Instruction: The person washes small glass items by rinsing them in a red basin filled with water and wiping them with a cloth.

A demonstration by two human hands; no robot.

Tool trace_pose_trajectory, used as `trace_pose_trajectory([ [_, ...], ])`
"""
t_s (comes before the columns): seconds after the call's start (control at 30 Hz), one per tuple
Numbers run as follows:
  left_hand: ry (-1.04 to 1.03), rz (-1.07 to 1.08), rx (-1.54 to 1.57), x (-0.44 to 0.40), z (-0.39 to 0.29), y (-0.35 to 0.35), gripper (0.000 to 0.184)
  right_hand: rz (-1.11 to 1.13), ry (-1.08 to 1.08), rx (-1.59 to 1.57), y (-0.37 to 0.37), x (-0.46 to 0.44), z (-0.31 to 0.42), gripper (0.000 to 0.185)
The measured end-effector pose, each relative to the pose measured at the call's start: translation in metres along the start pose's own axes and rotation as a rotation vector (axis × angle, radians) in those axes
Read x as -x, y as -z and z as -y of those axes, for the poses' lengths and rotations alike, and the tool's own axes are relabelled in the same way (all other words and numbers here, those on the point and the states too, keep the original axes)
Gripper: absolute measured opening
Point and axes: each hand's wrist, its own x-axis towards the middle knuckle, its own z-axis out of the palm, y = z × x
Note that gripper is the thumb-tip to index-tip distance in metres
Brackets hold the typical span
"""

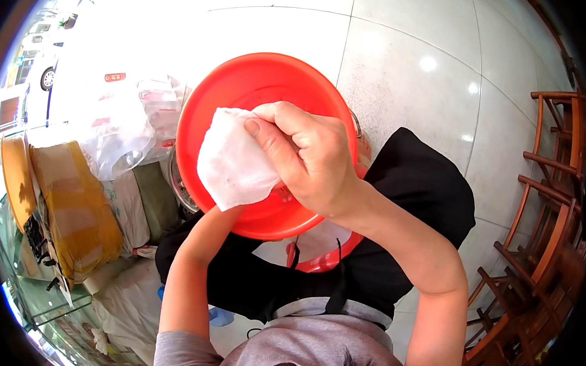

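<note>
A large round red basin (272, 67) sits before my knees. Above it my right hand (307, 154) pinches the upper right corner of a white cloth (235, 161) between thumb and fingers. The cloth hangs spread out over the left and middle of the basin. My left forearm reaches up from below to the basin's lower edge, and the left hand is hidden behind the cloth. Some small reddish bits show inside the basin beside the cloth's lower right edge.
Clear plastic bags (122, 130) lie left of the basin, with a box wrapped in yellow tape (76, 206) below them. Wooden chairs (546, 220) stand at the right on the pale tiled floor (402, 76). Part of a metal bowl (178, 181) shows at the basin's left.
</note>
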Motion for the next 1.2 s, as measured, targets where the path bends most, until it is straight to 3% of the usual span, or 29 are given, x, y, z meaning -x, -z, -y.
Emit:
trace_pose_trajectory([
  [1.2,0.081,0.05,0.08,0.003,0.009,0.006,0.03,0.027,-0.004,0.008,0.005,-0.003,0.004,0.008],
])
